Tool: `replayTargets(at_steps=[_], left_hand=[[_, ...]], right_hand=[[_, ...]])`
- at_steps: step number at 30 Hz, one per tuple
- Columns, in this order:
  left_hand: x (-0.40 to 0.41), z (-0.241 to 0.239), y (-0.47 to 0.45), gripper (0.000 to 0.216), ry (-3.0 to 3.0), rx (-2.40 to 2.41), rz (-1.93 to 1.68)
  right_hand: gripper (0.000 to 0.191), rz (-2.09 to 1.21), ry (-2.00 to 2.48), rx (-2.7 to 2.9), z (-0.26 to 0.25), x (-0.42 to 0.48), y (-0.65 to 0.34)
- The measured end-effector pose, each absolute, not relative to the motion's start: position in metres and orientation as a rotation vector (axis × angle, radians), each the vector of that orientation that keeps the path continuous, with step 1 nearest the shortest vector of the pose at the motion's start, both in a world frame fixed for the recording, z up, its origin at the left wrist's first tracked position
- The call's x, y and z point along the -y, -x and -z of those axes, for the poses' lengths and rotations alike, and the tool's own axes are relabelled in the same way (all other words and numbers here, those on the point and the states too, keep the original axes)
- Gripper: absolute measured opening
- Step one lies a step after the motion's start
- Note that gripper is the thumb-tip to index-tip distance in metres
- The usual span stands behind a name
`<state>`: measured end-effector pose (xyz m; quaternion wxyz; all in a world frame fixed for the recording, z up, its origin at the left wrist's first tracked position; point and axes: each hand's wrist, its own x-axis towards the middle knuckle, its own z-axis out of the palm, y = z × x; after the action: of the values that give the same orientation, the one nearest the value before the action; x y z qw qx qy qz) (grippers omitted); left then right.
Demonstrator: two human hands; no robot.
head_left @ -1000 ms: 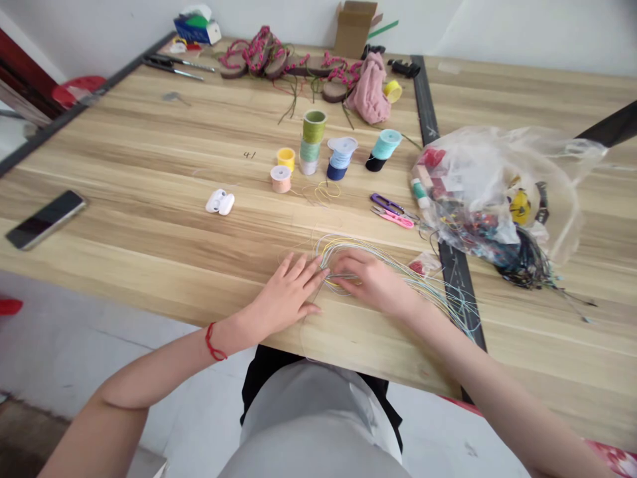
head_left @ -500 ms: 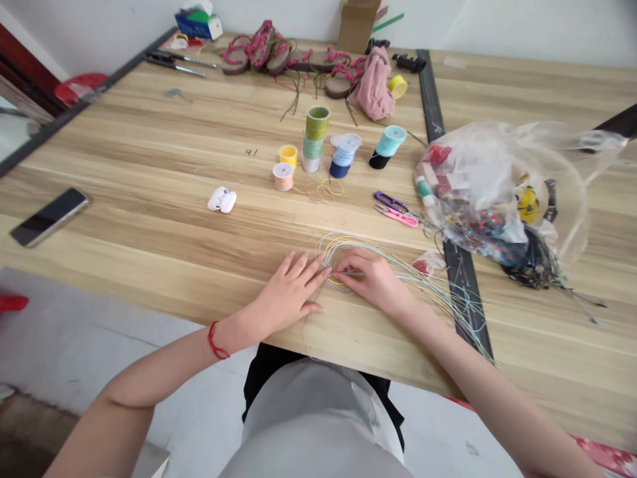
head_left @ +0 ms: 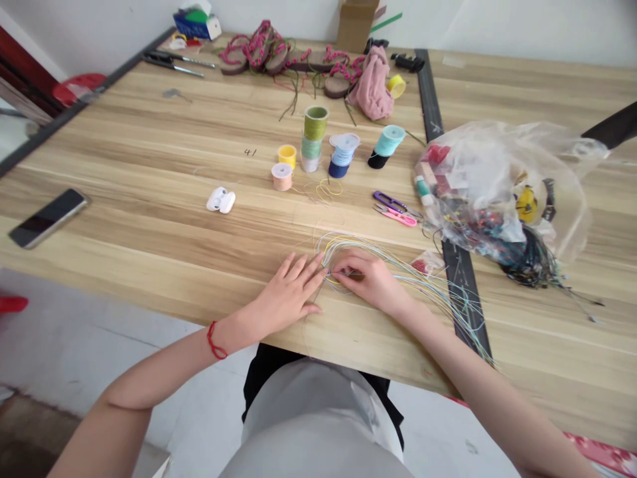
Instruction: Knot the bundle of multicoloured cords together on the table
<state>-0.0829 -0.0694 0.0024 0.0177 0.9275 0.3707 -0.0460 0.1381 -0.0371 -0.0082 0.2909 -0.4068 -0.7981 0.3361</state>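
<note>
A bundle of thin cords (head_left: 423,279) in pale blue, yellow and white curves over the tabletop near its front edge and trails off to the right. My left hand (head_left: 291,289) lies flat with fingers spread, its fingertips on the left end of the bundle. Close beside them, the thumb and forefinger of my right hand (head_left: 371,279) are pinched together at the cords, seemingly on a thin strand. The exact spot between the fingertips is too small to make out. One loose thin thread hangs down past my left thumb toward the table edge.
Thread spools (head_left: 311,143) stand mid-table, with purple snips (head_left: 389,201) and pink snips (head_left: 401,216) to their right. A stuffed plastic bag (head_left: 490,192) lies farther right. An earbud case (head_left: 220,200) and a phone (head_left: 48,218) are on the left. Braided sandals (head_left: 263,53) lie at the back.
Hardly anything differs. Both hands keep their places at the cords, and the whole view has shifted very slightly.
</note>
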Motion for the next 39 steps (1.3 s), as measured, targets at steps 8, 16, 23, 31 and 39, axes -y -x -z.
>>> replayTargets(at_steps=[8,16,23,31,39], left_hand=[[0.0703,-0.0092,0.0803,0.073,-2.917,-1.149,0.202],[0.0679,-0.0114,0.0795,0.075,-2.950,-1.118,0.268],[0.0683,-0.0115,0.0804,0.074,-2.939,-1.126,0.230],[0.0682,-0.0101,0.0803,0.074,-2.949,-1.121,0.223],[0.0683,-0.0102,0.0813,0.074,-2.923,-1.128,0.219]], right_hand=[[0.012,-0.895,1.073,2.129,0.0087,0.0388,-0.1363],[0.012,-0.891,1.130,2.120,0.0119,0.0379,-0.1367],[0.011,-0.838,1.032,2.161,0.0096,0.0375,-0.1377],[0.010,-0.821,1.025,2.139,0.0122,0.0365,-0.1361],[0.010,-0.832,1.034,2.136,0.0091,0.0372,-0.1371]])
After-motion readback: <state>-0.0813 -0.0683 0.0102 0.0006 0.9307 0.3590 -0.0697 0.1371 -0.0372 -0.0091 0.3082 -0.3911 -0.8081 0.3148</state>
